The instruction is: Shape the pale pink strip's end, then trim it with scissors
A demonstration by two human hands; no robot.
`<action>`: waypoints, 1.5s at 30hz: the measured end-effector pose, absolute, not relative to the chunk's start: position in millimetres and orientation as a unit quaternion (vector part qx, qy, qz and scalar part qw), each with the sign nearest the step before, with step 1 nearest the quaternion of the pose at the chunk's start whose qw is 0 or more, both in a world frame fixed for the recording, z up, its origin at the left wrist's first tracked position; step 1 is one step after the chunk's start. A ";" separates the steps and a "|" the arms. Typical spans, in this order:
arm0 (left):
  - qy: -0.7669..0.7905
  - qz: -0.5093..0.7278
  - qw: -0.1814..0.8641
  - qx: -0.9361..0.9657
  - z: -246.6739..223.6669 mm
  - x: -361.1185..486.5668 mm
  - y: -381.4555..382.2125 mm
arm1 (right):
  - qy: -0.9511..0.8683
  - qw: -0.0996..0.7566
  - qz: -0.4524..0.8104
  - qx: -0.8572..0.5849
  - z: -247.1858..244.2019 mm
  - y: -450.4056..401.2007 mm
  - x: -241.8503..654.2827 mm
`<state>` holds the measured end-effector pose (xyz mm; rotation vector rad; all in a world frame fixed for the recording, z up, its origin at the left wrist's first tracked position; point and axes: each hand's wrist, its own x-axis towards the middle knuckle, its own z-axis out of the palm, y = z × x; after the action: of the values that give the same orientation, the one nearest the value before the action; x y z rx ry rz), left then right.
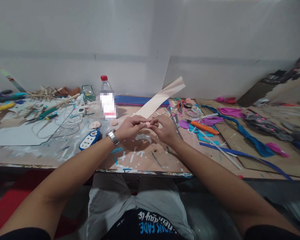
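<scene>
I am pinching a small pale peach piece (148,124) between the fingertips of both hands, over the middle of the worktable (140,163). My left hand (133,127) is closing its thumb and forefinger on the piece from the left; my right hand (164,128) is gripping it from the right, fingers curling inward. Neither hand is opening wide, and the fingertips are nearly meeting. The piece is mostly hiding under my fingers, so I cannot tell which way its long axis is running.

Just beyond my knuckles, a long pale strip (161,96) is pointing away from me and to the right, its long axis slanting across a flat blue item (132,100). Its near end is disappearing behind my left hand, and I cannot tell whether it is joining the small piece. A red-capped bottle (107,87) is standing to the left of the strip, while an orange-handled cutter (204,127) is lying to the right of my right hand.
</scene>
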<state>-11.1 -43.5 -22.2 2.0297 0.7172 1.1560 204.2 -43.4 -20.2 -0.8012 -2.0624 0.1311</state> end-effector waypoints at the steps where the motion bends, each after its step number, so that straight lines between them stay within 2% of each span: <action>1: 0.276 0.444 0.344 0.780 -22.2 -10.9 -44.0 | -0.832 0.448 0.054 -0.322 -20.2 -43.3 204.2; 32: 0.283 0.485 0.486 0.670 -22.5 -5.4 -43.5 | -0.827 0.459 0.045 -0.322 -19.8 -43.5 203.6; 45: 0.289 0.472 0.435 0.710 -28.5 -13.3 -36.3 | -0.829 0.466 0.038 -0.307 -19.9 -45.2 202.2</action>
<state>-13.3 -36.3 -28.5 1.7686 0.7205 1.1747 202.2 -45.2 -19.9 -0.7547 -2.0346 0.0942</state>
